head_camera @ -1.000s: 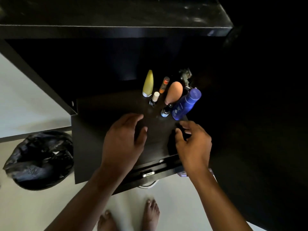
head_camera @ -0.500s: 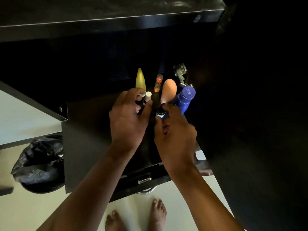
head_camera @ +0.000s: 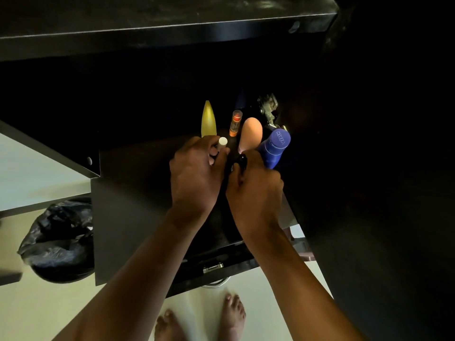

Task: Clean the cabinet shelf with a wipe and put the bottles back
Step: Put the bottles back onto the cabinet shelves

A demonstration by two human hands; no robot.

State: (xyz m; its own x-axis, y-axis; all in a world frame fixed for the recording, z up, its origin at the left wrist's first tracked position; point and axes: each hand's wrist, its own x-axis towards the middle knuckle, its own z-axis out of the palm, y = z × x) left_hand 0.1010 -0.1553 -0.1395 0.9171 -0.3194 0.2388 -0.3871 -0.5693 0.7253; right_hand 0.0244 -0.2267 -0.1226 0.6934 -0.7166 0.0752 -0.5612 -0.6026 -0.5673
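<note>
Several bottles stand at the back right of the dark cabinet shelf [head_camera: 138, 193]. My left hand [head_camera: 197, 175] is closed around a small white-capped bottle [head_camera: 222, 141], just in front of a tall yellow bottle [head_camera: 208, 119]. My right hand [head_camera: 256, 190] grips a small black-capped bottle [head_camera: 241, 160]. Right beside that hand leans a blue Nivea bottle [head_camera: 275, 148]. A peach rounded bottle [head_camera: 250, 132] and a thin orange tube [head_camera: 235, 123] stand behind. No wipe is in sight.
The cabinet top [head_camera: 167, 23] overhangs the shelf. A metal door hinge [head_camera: 268, 109] sits at the back right, with the dark door [head_camera: 384, 193] to the right. A bin with a black bag [head_camera: 59, 239] stands on the floor at left. My bare feet [head_camera: 202, 318] are below.
Both hands moved from the shelf's front edge to the bottles at the back right. The left closed on the white-capped bottle, the right on the black-capped one.
</note>
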